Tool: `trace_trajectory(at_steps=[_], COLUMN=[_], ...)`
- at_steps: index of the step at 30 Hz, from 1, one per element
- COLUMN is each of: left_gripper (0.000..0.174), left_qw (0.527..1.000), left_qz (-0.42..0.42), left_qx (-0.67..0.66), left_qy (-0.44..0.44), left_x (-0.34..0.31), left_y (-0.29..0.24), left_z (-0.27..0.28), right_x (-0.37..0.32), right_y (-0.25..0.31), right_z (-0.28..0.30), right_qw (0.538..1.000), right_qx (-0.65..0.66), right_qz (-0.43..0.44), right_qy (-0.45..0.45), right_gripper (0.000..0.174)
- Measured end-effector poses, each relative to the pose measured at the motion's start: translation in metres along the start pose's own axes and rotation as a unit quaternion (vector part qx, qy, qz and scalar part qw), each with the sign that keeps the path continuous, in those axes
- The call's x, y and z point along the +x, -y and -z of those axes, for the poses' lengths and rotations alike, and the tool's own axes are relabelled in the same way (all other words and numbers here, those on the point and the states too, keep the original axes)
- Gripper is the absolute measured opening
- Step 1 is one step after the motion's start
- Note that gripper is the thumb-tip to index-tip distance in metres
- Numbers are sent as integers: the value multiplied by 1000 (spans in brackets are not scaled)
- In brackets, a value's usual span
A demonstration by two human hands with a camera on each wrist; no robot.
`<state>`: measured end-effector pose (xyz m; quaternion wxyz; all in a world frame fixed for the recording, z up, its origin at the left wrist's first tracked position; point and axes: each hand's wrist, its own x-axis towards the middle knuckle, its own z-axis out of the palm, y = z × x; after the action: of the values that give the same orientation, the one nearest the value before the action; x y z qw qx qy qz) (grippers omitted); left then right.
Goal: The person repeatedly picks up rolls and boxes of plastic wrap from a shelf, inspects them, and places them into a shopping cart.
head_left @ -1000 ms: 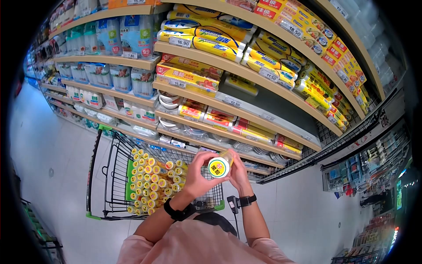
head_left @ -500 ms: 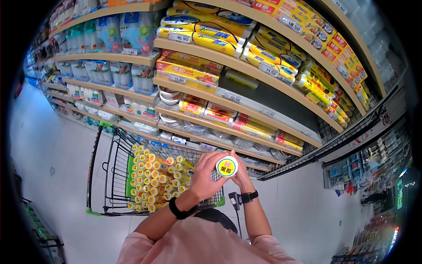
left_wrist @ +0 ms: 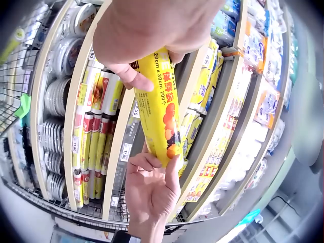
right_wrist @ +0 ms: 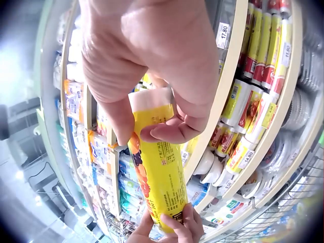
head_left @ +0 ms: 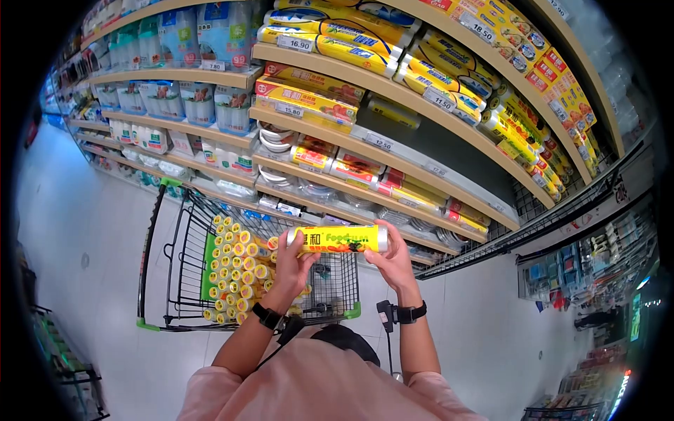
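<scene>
Yellow food-bag roll (head_left: 338,239) is gripped by your curled fingers, left hand (head_left: 291,270) at its 9 o'clock end, right hand (head_left: 397,265) at 3 o'clock, shopping cart (head_left: 354,309) toward 8 o'clock; you seem to inspect it, and next move calls for one firm grip.

Gleams smooth and glossy at centre on the yellow cylindrical plastic roll (head_left: 337,239); looks matt at one o'clock along the long beige shelf edge (head_left: 393,85), metal at eight on the black wire-mesh cart (head_left: 184,270), matt cloth at six on the pale pink shirt (head_left: 330,386).
</scene>
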<state>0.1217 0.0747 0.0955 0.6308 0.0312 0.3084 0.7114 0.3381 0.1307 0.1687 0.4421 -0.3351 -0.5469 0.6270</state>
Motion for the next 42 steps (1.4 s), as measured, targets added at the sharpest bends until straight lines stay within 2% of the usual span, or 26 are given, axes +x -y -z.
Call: trace_trajectory(at_steps=[3,6,8,10,11,14,15,19,21,24,25,26,27,29,32,34,36,42], left_gripper=[49,44,53,62,62,51,41,31,31,29,28,27,27,29,32,29,30,28], left_qw=[1000,991,977,957,952,956,958,973,972,964,962,958,963,961,951,943,946,941], left_qz=[10,127,205,281,300,266,253,213,215,214,210,206,212,207,195,182,170,163], left_qx=[12,1,2,0,27,125,131,58,22,-10,-8,-5,-33,-22,-10,-7,-8,28], left_qy=[-10,50,61,72,50,15,-31,-72,-94,-155,-176,-197,-162,-182,-239,-279,-276,-297], left_x=[-1,-6,0,2,2,6,3,3,-2,-16,-23,-28,-30,-37,-43,-47,-48,-52], left_y=[10,10,20,24,27,33,23,5,-4,-13,-18,-19,-22,-22,-26,-30,-34,-41], left_z=[6,14,30,36,38,54,53,107,137,152,151,152,160,172,176,164,168,178], right_x=[-1,-2,2,5,8,13,15,22,24,26,27,28,29,31,35,36,38,34], right_y=[2,4,2,-1,-4,-12,-13,-41,-68,-116,-153,-164,-172,-201,-249,-278,-302,-363], right_z=[-1,-7,-13,-17,-17,-17,-17,1,11,26,40,41,40,42,45,46,45,33], right_qw=[1000,1000,997,995,994,992,991,988,987,963,949,938,924,901,878,887,869,863], right_qx=[0,-24,-53,-83,-97,-117,-124,-151,-155,-255,-311,-343,-373,-418,-449,-439,-461,-444], right_qz=[-10,4,49,43,46,38,26,-31,-45,-84,-37,-59,-79,-114,-166,-141,-174,-237], right_qy=[0,7,36,33,36,36,33,22,20,17,11,16,22,27,23,33,51,34], right_gripper=[71,65,63,62,63,65,65,63,60,63,66,66,66,64,61,62,62,61])
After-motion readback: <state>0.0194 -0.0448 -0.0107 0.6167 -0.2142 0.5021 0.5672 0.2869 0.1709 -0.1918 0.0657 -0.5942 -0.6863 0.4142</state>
